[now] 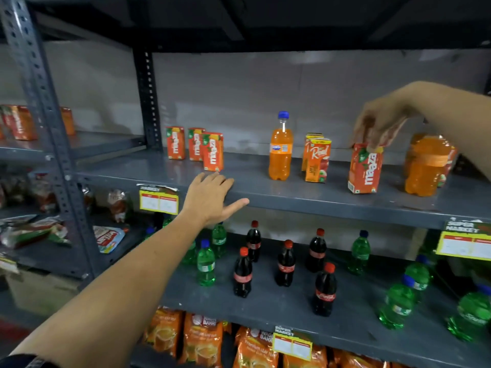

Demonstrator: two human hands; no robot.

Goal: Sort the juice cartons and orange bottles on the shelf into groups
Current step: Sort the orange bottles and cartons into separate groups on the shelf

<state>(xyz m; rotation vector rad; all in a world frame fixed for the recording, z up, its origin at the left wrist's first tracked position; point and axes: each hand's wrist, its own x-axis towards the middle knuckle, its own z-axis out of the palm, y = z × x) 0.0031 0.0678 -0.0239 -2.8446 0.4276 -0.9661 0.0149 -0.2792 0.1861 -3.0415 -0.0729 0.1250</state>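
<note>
Using the upright orange bottle (280,147) with the blue cap as the reference point, since it stands alone near the middle of the grey shelf (292,192).

Right of that bottle, just beside it, are two Real juice cartons (316,160), one tucked behind the other. Further right is a Maaza carton (364,170), tilted a bit, and the right hand (380,126) comes down on it from above with fingers pinched on its top edge (the hand is motion-blurred, so exactly how the fingers wrap is hard to read). Past that, furthest right of the bottle, is a cluster of orange bottles (425,166), partly hidden by the right forearm.

Left of the reference bottle, well apart from it, three Maaza cartons (196,146) stand upright in a loose bunch, the front one nearest the shelf edge.

The left hand (212,197) is below and left of the bottle, lying flat on the shelf's front lip, fingers spread and holding nothing, thumb sticking out under the edge.

Below the bottle, the next shelf down has cola bottles (284,264) and green bottles (206,264) scattered around.
</note>
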